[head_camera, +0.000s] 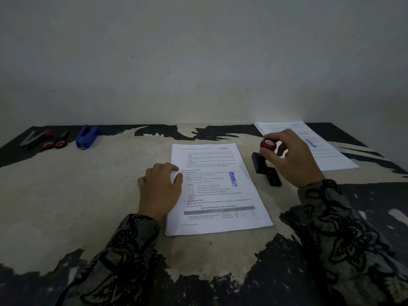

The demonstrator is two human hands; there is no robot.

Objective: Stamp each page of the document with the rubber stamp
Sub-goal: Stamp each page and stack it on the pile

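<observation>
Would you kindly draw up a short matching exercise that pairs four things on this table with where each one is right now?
Things:
1. rubber stamp
2. blue stapler
3. scissors
4. left hand

Places:
A. far left of the table, beside the stapler
B. resting on the left edge of the front stack of pages
C. held in the right hand over the black ink pad
D. far left of the table, right of the scissors

Pairs: 1-C, 2-D, 3-A, 4-B
</observation>
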